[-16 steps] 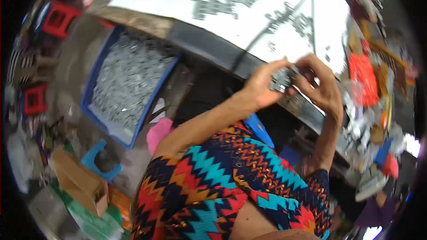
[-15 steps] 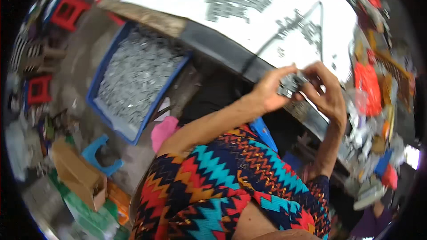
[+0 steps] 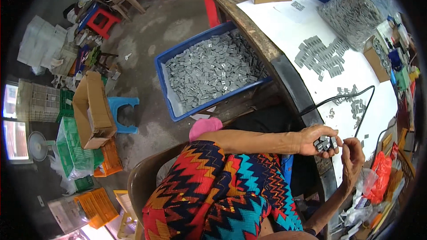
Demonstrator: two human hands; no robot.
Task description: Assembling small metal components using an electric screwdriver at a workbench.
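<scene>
Grey and black plastic makes up the small part [image 3: 324, 144] that is held at the near edge of the table [image 3: 284, 69]; only the head view is given, and everything is read from it. The left hand [image 3: 316, 138] is curled shut around the part, which is pinched between thumb and fingers just above the person's lap; the right hand [image 3: 352, 154] is raised just beside it, its fingers bent and its fingertips brought close to the part's right end, though whether the part is actually touched or gripped by them cannot be told at this size. The part is judged to be light and stiff, probably smooth enough to slip, so it is best taken by its flat sides between the fingertips and not squeezed hard. A black cable [image 3: 351, 102] is run across the white table cover toward the hands; loose grey pieces [image 3: 320, 55] are scattered on the cover, well apart from the hands. A blue crate [image 3: 213, 78] filled with similar grey pieces is set on the floor to the left of the table; a cardboard box [image 3: 93, 111] and a blue stool [image 3: 121, 113] are seen farther left.
</scene>
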